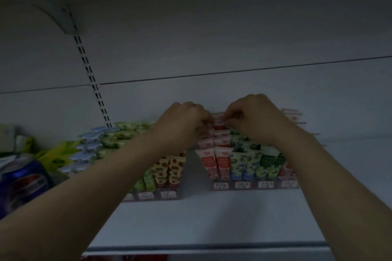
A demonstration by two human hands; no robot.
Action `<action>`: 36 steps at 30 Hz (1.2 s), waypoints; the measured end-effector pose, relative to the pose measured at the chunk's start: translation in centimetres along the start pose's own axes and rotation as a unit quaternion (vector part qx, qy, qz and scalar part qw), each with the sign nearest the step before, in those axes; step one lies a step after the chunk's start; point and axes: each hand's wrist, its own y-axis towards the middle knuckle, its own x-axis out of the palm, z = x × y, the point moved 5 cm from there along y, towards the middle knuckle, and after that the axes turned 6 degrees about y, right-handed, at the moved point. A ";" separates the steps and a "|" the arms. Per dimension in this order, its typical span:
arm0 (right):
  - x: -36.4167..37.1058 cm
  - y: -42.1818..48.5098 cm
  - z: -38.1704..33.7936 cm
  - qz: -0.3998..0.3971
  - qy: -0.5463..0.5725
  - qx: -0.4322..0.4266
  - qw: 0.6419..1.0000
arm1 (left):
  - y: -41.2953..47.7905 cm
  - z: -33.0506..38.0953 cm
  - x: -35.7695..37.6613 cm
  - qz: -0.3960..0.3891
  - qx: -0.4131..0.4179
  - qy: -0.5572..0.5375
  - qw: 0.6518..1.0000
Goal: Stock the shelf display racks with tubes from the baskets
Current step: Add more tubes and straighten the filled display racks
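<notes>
The right hand (252, 117) pinches the far pink-and-red plastic tube (219, 122) by its flat crimp, judged light, soft and crushable; the left hand (186, 122) grip is indiscernible.

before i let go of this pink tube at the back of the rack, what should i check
1. Right hand pinches the pink tube: ok.
2. Left hand gripping it too: cannot tell, blurred.
3. Tube lined up with the pink column in the right rack: ok.
4. Tube seated in its slot: cannot tell, fingers hide it.
5. Front pink tubes upright: ok.
6. Price tags readable: not ok, too dim.
</notes>
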 end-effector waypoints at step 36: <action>-5.9 -6.2 2.3 -0.031 -0.026 0.067 0.997 | -0.5 8.1 -0.3 0.013 0.056 0.036 0.998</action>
